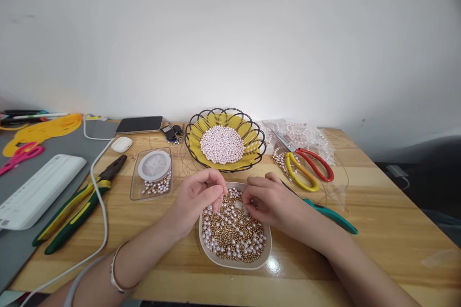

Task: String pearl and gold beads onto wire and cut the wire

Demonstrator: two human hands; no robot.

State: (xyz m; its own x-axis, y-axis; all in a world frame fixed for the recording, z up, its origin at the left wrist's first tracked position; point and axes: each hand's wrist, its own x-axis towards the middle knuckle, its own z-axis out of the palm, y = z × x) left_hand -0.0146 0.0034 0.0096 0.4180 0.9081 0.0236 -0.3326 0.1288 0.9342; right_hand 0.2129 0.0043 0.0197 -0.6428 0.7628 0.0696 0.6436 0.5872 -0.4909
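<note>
A white square dish (267,254) full of small gold and pearl beads (232,232) sits on the wooden table near me. My left hand (198,196) hovers over the dish's far left corner with fingers curled in a pinch; what they hold is too small to name. My right hand (268,199) rests over the dish's far right side, fingers also pinched together over the beads. A bangle circles my left wrist.
A black wire basket (259,151) with a yellow liner holds pink pearls. Red-and-yellow scissors (306,165), teal-handled pliers (333,216), green-yellow pliers (77,201), a clear box with a thread spool (153,172), a phone (139,124), keys, a white cable and bagged beads lie around.
</note>
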